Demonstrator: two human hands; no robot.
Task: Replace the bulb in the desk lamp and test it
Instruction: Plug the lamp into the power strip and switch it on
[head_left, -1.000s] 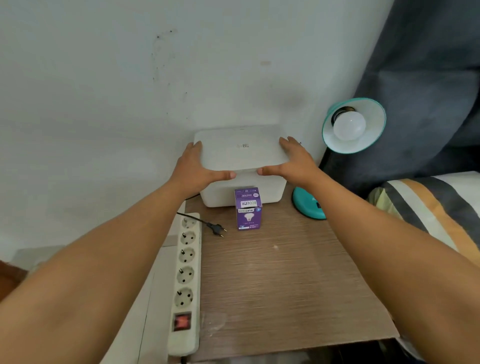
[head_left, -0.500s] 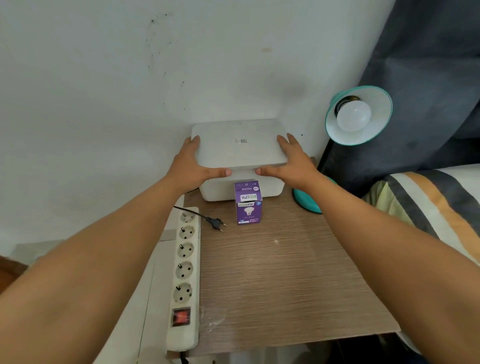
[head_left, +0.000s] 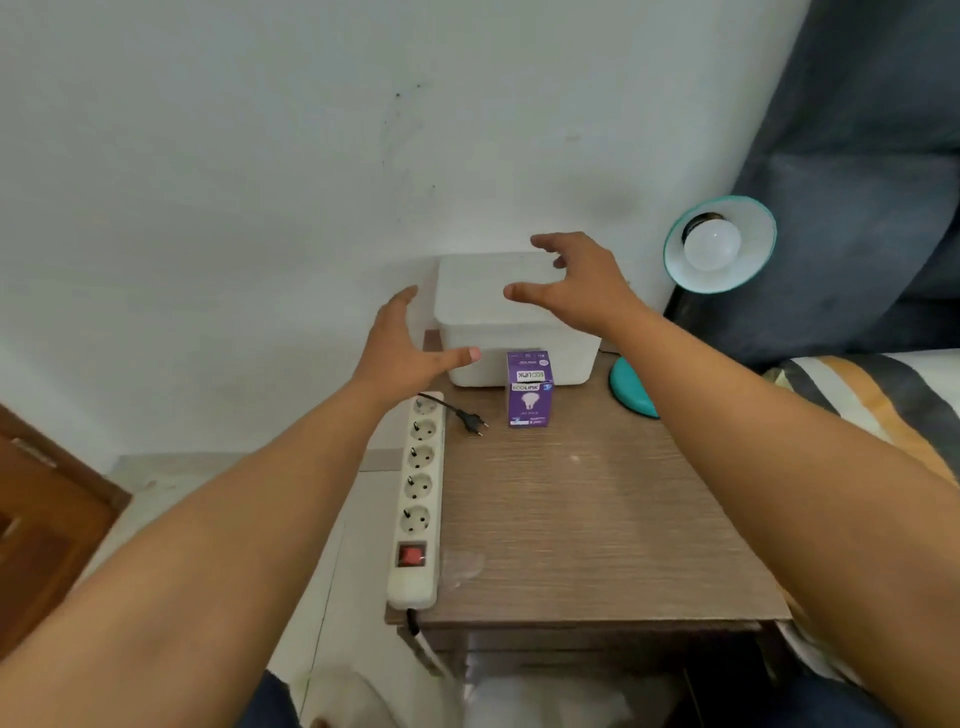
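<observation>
Both hands spread and empty, the left hand (head_left: 402, 345) beside and the right hand (head_left: 582, 288) above the white lidded plastic box (head_left: 498, 317); the round white bulb (head_left: 711, 247) sits in the teal metal lampshade (head_left: 748, 270), rightward, nearer the right hand.

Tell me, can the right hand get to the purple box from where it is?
Probably yes. The right hand hovers open over the white bin, and the purple box stands just in front with nothing covering it.
</observation>
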